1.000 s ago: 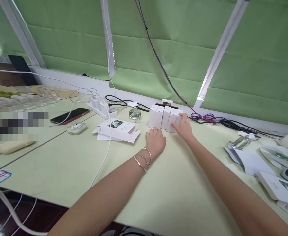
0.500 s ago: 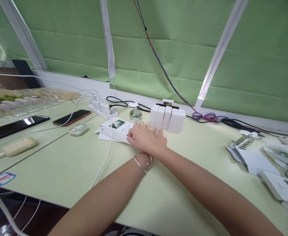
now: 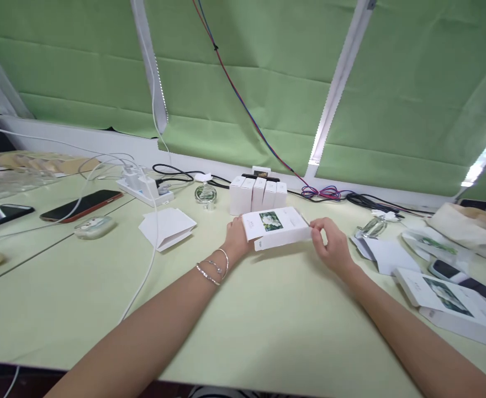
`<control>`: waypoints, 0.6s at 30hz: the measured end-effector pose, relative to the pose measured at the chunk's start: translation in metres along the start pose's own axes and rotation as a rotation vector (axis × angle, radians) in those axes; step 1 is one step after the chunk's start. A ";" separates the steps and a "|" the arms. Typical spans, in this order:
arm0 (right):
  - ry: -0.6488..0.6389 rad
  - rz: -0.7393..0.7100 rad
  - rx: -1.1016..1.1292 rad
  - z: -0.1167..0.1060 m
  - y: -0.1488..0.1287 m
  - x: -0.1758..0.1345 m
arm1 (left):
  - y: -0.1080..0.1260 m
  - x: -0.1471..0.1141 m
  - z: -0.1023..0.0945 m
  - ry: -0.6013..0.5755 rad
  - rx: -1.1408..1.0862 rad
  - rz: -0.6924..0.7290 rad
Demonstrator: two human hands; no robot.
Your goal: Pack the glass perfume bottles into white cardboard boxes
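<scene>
Head camera view: a person holds a slim white box [image 3: 295, 237] with a white-flower picture over a pale green surface [image 3: 284, 320], its top face tilted towards the viewer. The right hand [image 3: 329, 243] has its grip closed in a pinch, thumb and fingers together at the box's right end. The left hand [image 3: 237, 236] curls at the left end; its fingertips are hidden, so how firmly that grip closes cannot be told.

The step in hand appears to be handling the box by its two ends. A next move would call for light, level support from both sides, since the thin card looks easy to crease.

Taking the held box as the clock's centre, a row of five white boxes [image 3: 258, 194] stands close at 12 o'clock, leaving little room that way. A round glass bottle [image 3: 205, 194] stands at 10 o'clock, and a folded white card [image 3: 168, 229] lies at 9, with a white cable [image 3: 143, 284] crossing it and running down towards 8; a sweep left might snag there. At 3 o'clock lies another bottle [image 3: 371, 226], and at 4 a second flower box [image 3: 448, 298]. The widest open room is at 6 o'clock, bare down to the surface's near edge.
</scene>
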State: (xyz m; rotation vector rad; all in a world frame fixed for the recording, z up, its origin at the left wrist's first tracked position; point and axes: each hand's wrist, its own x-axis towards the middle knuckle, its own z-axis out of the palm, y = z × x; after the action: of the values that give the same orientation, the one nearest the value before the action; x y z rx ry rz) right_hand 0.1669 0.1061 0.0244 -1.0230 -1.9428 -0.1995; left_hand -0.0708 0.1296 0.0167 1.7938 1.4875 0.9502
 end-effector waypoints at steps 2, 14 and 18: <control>-0.137 0.071 0.010 0.002 0.012 -0.012 | -0.002 0.004 -0.004 0.098 0.131 0.007; -0.236 0.486 0.233 0.018 0.024 -0.007 | 0.016 -0.006 -0.003 -0.091 0.318 0.428; -0.330 0.563 0.253 0.019 0.030 -0.008 | 0.017 -0.009 0.004 -0.232 0.596 0.512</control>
State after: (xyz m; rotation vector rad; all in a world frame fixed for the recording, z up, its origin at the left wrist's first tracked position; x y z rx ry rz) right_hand 0.1790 0.1304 -0.0001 -1.4437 -1.8141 0.5463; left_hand -0.0594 0.1175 0.0268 2.6999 1.2604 0.5044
